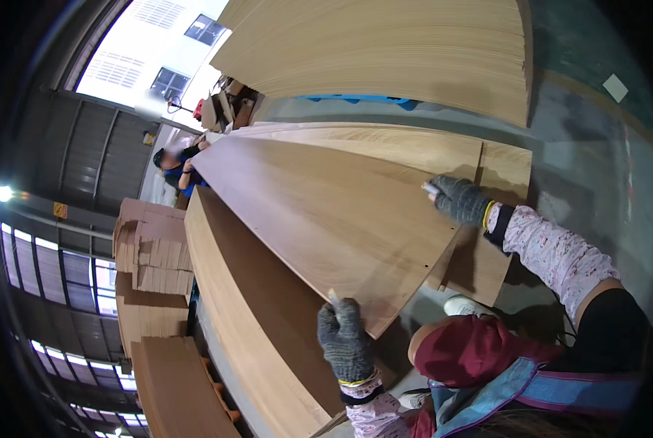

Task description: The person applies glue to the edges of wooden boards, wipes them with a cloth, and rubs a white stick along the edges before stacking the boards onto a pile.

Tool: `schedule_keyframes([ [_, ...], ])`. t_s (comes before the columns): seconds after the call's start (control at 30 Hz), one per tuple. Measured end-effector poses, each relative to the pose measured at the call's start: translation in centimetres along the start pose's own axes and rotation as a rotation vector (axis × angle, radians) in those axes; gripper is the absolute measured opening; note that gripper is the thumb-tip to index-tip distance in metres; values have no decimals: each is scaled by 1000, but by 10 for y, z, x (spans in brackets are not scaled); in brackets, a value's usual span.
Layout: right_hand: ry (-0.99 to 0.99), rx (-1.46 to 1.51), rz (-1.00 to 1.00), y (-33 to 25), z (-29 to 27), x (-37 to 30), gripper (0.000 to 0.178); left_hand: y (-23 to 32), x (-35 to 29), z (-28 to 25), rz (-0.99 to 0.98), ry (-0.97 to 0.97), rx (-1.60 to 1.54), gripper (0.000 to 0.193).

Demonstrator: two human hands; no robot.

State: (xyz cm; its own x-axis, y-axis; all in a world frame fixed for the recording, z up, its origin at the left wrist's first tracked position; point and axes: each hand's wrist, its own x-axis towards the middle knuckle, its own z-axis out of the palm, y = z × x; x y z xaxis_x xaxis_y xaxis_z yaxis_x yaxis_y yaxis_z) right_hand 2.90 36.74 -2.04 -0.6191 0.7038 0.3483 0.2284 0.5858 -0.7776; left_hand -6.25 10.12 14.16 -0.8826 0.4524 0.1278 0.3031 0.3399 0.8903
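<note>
A long wood-grain panel (341, 212) stretches away from me, tilted, with small dark holes near its close end. My left hand (346, 339), in a grey knit glove, is closed on the panel's left edge near the close corner. On the opposite edge my right hand (459, 200), gloved alike, grips the panel; something pale shows at its fingertips. A co-worker (177, 168) in a dark cap stands at the far end, hands at the panel's edge. Beneath and to the right lie more wood-grain boards (505, 171), partly covered by the panel.
Left of the panel is a long stack with a pale wood side (242, 314) and brown top. Cardboard-coloured stacks (155, 255) stand farther left. A tall stack of boards (385, 51) rises at the back, above a blue pallet (363, 99). Grey floor (582, 190) shows at right.
</note>
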Motion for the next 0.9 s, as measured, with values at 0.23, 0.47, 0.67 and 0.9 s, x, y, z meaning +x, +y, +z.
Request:
schedule_keyframes([
  [0.23, -294, 693, -95, -63, -34, -2, 20, 34, 46, 32, 304, 43, -36, 25],
  [0.47, -230, 465, -543, -73, -55, 3, 22, 74, 66, 63, 294, -12, -126, 24],
  [0.67, 201, -291, -514, -61, -48, 8, 24, 79, 60, 88, 245, -101, -262, 35],
  [0.9, 458, -244, -369, -28, -71, 44, 23, -31, 8, 17, -122, 60, -76, 34],
])
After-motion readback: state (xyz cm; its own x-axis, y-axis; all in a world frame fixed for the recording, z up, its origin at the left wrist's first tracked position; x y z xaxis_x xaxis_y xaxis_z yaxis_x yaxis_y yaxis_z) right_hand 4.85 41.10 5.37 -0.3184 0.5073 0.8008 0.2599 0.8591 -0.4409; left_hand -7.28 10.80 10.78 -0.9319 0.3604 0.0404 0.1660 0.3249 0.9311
